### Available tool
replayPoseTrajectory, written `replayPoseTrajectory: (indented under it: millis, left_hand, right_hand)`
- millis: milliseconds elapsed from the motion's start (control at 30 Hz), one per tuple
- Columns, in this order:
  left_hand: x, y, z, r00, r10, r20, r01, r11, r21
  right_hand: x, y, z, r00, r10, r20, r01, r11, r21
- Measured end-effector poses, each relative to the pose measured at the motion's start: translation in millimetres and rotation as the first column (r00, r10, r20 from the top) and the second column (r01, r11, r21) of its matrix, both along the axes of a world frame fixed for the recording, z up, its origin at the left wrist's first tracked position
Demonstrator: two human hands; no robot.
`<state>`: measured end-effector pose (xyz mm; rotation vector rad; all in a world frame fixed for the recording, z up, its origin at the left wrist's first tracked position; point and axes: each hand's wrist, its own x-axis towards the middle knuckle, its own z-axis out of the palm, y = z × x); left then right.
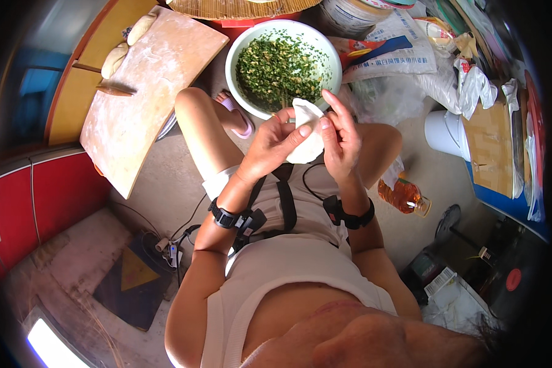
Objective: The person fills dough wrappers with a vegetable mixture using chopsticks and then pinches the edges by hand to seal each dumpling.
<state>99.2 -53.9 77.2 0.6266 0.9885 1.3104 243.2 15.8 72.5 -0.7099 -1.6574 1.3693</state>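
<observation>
Between my two hands hangs a thin white dough wrapper [306,146], its upper edge partly folded over. My left hand [271,146] pinches it from the left, thumb lying across the dough. On the other side, the thumb of my right hand [342,142] presses the wrapper's edge, with the index finger raised. Just beyond the hands stands a large pale bowl [232,76] of chopped green filling [276,64] with small light bits. Whether any filling is inside the wrapper is hidden.
At the left is a floured wooden board [152,92] with a rolling pin [115,90] and two dough pieces [115,60]. A woven straw tray [244,8] is beyond the bowl. On the right are a flour sack [395,64], a white bucket [446,133] and an oil bottle [402,195].
</observation>
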Motion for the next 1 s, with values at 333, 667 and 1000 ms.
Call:
replayPoseTrajectory:
  millis: [333,667,1000]
  left_hand:
    - [-3.8,3.4,4.3,0.997,0.024,0.074,-0.027,0.999,0.037]
    - [-57.5,11.2,13.4,0.964,0.268,0.008,-0.267,0.964,-0.009]
    - [-99.9,14.9,-2.0,0.819,0.574,0.027,-0.574,0.819,-0.011]
  right_hand:
    - [-4.8,2.3,-2.9,0.999,-0.033,0.002,0.033,0.998,0.057]
    - [-84.0,207.9,6.1,0.990,-0.106,0.089,0.089,0.980,0.178]
    - [-214.0,156.3,-0.9,0.731,0.664,0.156,-0.631,0.745,-0.214]
